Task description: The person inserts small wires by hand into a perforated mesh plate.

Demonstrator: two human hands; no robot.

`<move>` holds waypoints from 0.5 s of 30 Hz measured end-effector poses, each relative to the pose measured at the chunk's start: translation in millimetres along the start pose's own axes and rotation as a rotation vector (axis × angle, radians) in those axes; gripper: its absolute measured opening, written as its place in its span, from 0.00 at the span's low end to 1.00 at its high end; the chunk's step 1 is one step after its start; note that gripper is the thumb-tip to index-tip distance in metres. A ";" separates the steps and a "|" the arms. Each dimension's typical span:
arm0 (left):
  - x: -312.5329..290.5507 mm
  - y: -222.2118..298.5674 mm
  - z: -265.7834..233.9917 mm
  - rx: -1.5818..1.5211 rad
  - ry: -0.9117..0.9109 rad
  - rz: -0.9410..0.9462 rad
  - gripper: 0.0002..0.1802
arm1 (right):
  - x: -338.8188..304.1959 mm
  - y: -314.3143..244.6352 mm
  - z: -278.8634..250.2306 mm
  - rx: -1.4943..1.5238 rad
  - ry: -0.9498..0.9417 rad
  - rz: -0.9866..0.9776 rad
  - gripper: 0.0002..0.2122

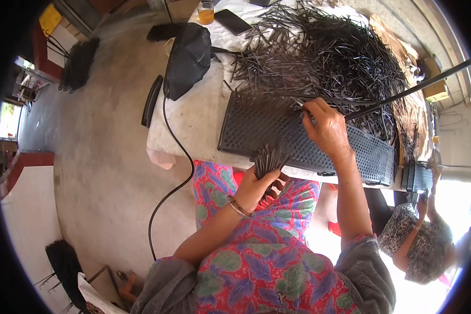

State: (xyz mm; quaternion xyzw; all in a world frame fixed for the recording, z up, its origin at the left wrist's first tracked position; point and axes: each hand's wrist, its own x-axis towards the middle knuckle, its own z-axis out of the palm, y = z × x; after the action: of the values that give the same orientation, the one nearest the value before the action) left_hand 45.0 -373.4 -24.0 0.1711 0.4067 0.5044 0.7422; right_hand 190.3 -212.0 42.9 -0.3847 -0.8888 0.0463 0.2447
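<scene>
**Keep the bunch of dark strips (269, 158) level and close to the board**

The work in hand seems to be handling thin strips over the perforated board (256, 123). It probably goes best with the tips fanned loosely enough to part one at a time, the grip firm lower down, and the board kept from sliding.

The left hand (256, 188) grasps the bunch, whose tips jut out at about 1 o'clock from the fist, just by the board's 6 o'clock edge. The right hand (327, 125) has its fingertips drawn together at the board's 12 o'clock edge; whether a strip sits between them I cannot tell. From that hand, the bunch lies toward 8 o'clock and the loose pile of strips (345, 63) toward 12 to 1 o'clock.
</scene>
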 end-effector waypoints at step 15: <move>-12.4 28.0 -0.1 -0.092 0.074 0.104 0.12 | -28.0 -53.9 8.6 0.987 -0.377 0.621 0.10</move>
State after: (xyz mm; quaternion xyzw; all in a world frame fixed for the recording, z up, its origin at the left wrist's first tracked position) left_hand 25.8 -372.3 -0.2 0.1390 0.4006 0.5666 0.7066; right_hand 166.9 -268.7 38.8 -0.4522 -0.6367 0.5891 0.2075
